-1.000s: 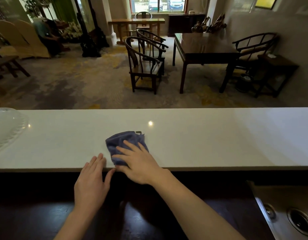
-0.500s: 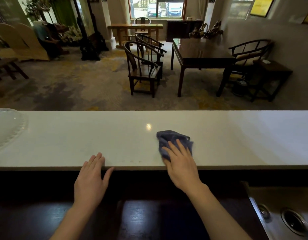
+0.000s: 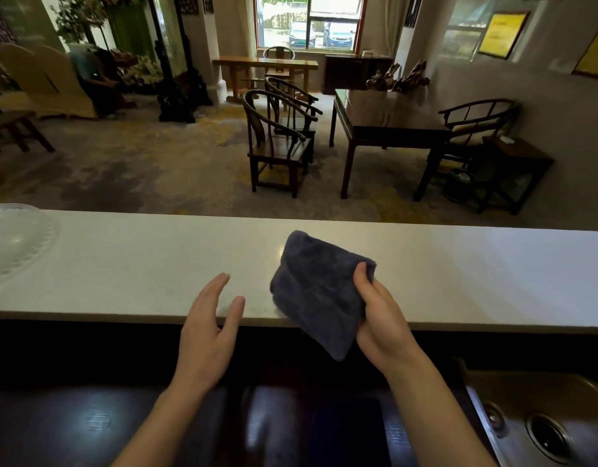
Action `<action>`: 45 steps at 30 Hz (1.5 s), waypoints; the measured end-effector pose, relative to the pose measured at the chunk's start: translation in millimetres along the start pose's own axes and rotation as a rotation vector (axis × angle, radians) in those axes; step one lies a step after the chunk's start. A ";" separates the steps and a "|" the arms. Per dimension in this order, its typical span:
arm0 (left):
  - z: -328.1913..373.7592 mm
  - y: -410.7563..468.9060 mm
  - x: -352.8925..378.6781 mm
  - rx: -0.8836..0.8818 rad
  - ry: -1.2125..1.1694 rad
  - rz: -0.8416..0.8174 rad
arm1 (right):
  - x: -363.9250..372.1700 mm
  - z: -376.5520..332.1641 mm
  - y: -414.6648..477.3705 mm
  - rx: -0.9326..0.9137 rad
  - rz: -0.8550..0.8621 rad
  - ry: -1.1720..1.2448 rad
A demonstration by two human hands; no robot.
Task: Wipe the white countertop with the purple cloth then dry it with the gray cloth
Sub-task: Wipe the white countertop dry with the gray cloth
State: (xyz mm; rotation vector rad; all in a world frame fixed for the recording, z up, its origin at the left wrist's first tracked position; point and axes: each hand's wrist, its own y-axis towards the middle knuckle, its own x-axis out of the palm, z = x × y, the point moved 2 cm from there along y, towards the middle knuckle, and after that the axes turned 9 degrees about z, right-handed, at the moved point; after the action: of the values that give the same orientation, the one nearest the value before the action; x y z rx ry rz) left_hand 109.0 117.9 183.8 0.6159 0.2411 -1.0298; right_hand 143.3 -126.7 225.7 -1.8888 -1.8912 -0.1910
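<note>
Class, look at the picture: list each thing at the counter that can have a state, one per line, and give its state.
Folded purple cloth: lifted off the counter, gripped at its right edge.
Right hand: closed on the cloth.
Left hand: open, empty, palm turned toward the cloth.
Long white countertop: bare where the cloth is held over it; wet or dry cannot be told.
Clear plastic lid-like dish: resting on the countertop's left end.

Dim room, window [image 3: 309,21] backlight, curved wide-angle edges.

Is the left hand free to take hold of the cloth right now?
Probably yes. The left hand is open and empty, just beside the cloth that the right hand holds up, with nothing between them.
</note>
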 end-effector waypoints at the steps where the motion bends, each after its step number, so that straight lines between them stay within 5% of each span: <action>1: 9.1 1.1 1.2 -0.070 -0.116 -0.021 | 1.0 -2.2 -5.1 0.029 -0.049 0.043; 6: 51.1 1.3 4.7 -0.457 -0.762 -0.450 | 8.8 -6.3 -29.5 0.115 -0.223 0.132; 10: 49.0 -11.7 -5.2 -0.562 -0.912 -0.526 | 11.4 1.8 -41.5 0.170 -0.268 0.119; 13: 32.0 -28.0 -7.3 -0.503 -0.800 -0.474 | 8.7 16.5 -48.7 0.166 -0.240 0.045; 18: -11.4 -66.3 -5.7 -0.455 -0.641 -0.397 | -2.7 62.4 -60.0 -0.010 -0.034 -0.532; 30: -141.6 -145.5 23.9 -0.500 -0.016 -0.252 | -47.3 233.0 -53.4 0.176 0.051 -0.808; 45: -167.5 -155.9 42.3 -0.409 0.400 -0.355 | -52.8 264.5 -38.5 0.107 0.147 -1.297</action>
State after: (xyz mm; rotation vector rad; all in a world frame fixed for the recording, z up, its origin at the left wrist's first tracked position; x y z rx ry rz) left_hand 12.7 127.8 -27.9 0.4054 0.9153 -1.1461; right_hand 45.4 -68.4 -21.7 -2.2385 -2.3020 1.4710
